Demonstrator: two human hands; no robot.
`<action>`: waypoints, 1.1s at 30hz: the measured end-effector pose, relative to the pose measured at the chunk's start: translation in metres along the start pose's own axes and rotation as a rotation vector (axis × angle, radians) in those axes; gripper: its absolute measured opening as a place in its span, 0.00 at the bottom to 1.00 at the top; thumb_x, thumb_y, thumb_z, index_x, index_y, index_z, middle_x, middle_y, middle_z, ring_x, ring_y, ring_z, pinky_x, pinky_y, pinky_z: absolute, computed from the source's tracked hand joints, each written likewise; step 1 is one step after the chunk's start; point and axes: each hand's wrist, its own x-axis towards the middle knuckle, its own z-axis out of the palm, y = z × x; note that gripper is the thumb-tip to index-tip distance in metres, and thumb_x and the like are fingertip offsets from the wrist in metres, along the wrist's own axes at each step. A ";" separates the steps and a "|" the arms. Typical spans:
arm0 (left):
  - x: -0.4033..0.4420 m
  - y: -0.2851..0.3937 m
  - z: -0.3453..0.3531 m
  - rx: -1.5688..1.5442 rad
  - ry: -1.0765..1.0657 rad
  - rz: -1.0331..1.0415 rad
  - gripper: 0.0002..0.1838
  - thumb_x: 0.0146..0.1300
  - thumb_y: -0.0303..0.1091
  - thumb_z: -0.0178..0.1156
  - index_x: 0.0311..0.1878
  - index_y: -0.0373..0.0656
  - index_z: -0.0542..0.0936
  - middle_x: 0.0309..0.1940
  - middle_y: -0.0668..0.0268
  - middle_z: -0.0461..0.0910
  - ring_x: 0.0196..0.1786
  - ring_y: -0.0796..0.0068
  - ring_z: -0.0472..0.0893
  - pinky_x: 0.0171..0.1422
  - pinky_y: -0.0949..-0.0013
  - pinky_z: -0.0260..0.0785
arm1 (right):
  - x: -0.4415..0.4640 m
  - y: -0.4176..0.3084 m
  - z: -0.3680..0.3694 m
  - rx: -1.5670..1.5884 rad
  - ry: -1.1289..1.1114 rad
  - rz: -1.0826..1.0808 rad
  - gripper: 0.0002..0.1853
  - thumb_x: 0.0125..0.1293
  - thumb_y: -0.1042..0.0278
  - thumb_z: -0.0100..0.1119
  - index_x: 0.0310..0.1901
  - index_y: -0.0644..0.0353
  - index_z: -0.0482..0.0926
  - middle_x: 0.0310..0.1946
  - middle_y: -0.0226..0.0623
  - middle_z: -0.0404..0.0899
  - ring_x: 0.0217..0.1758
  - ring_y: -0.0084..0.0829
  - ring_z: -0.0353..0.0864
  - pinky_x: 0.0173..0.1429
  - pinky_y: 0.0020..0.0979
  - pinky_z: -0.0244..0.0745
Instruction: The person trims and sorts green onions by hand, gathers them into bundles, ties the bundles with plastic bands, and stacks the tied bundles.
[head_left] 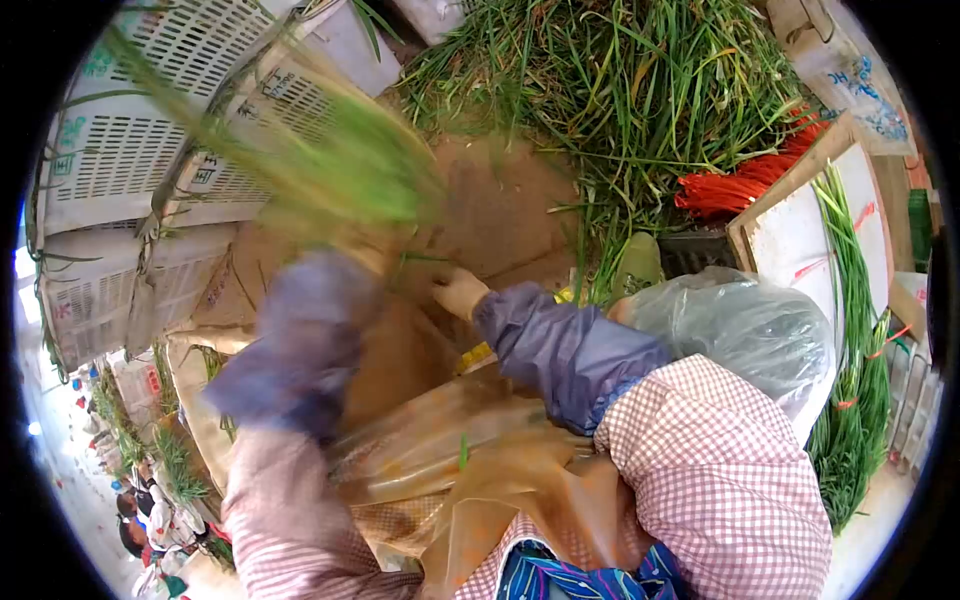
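My left hand (pixel 388 248), smeared by motion, is raised in front of the left sleeve. It grips a bunch of chives (pixel 350 165), long green leaves blurred and spreading up and to the left. My right hand (pixel 461 293) is low near the middle, over the brown floor area, its fingers a little apart and nothing visible in them. A thin green leaf (pixel 425 258) shows just above its fingertips. Both forearms wear purple-blue sleeve covers (pixel 570 345). A yellowish see-through plastic apron (pixel 450 450) covers my lap.
A large heap of loose chives (pixel 640 90) lies ahead, with red ties (pixel 745 185) at its right. White slatted crates (pixel 130 150) stand at left. Tied chives (pixel 850 400) hang over a white board (pixel 790 230) at right, near a clear plastic bag (pixel 735 325). People (pixel 150 520) appear far lower left.
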 end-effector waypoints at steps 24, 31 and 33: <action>-0.388 -0.024 -0.087 -0.799 -0.218 -0.475 0.24 0.55 0.26 0.60 0.57 0.38 0.70 0.41 0.60 0.80 0.40 0.73 0.78 0.44 0.69 0.71 | -0.123 -0.173 -0.001 1.549 -0.931 -0.290 0.41 0.53 0.41 0.63 0.64 0.53 0.61 0.56 0.42 0.71 0.59 0.38 0.71 0.61 0.42 0.69; -0.504 -0.009 0.011 -1.042 -0.191 -0.546 0.21 0.54 0.26 0.63 0.52 0.39 0.72 0.30 0.71 0.77 0.29 0.82 0.73 0.32 0.77 0.66 | -0.132 -0.187 0.000 1.235 -0.432 -0.197 0.27 0.64 0.48 0.55 0.58 0.56 0.68 0.38 0.38 0.77 0.40 0.36 0.80 0.44 0.36 0.80; -0.513 -0.006 0.019 -1.177 -0.230 -0.596 0.22 0.55 0.27 0.63 0.53 0.39 0.72 0.34 0.69 0.77 0.33 0.80 0.75 0.36 0.75 0.68 | -0.108 -0.184 0.002 1.334 -0.521 -0.212 0.18 0.65 0.54 0.55 0.49 0.57 0.72 0.33 0.34 0.77 0.32 0.29 0.77 0.35 0.33 0.77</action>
